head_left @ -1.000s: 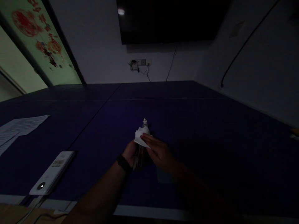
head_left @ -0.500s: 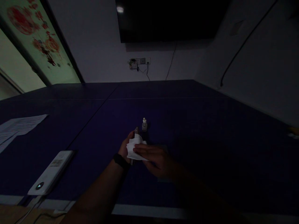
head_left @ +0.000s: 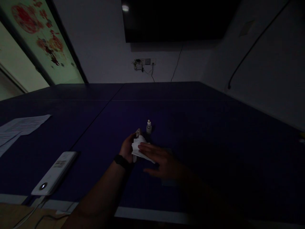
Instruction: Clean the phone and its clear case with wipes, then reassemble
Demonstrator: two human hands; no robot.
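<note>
My left hand (head_left: 126,149), with a black band at the wrist, is closed around a slim object whose pale, shiny upper end (head_left: 138,132) sticks out past the fingers. Its kind I cannot make out; most of it lies behind a folded white tissue (head_left: 137,149). On that tissue rest the straight fingers of my right hand (head_left: 162,160), pressing from the right, while its thumb stands apart below. A small clear dropper bottle (head_left: 149,128) with a white cap stands upright just beyond my hands. A dim, flat, clear-looking sheet (head_left: 168,183) lies partly under my right hand.
On the dark blue table (head_left: 95,181), a white power bank (head_left: 55,173) with a lit display and cables lies at the left. Printed papers (head_left: 26,124) lie farther left. A large screen (head_left: 178,20) hangs on the wall above sockets (head_left: 147,61).
My right thumb has spread away from the tissue, and the fingers lie flatter on it. Slightly more of the held object's upper end shows. The whole view has shifted a little.
</note>
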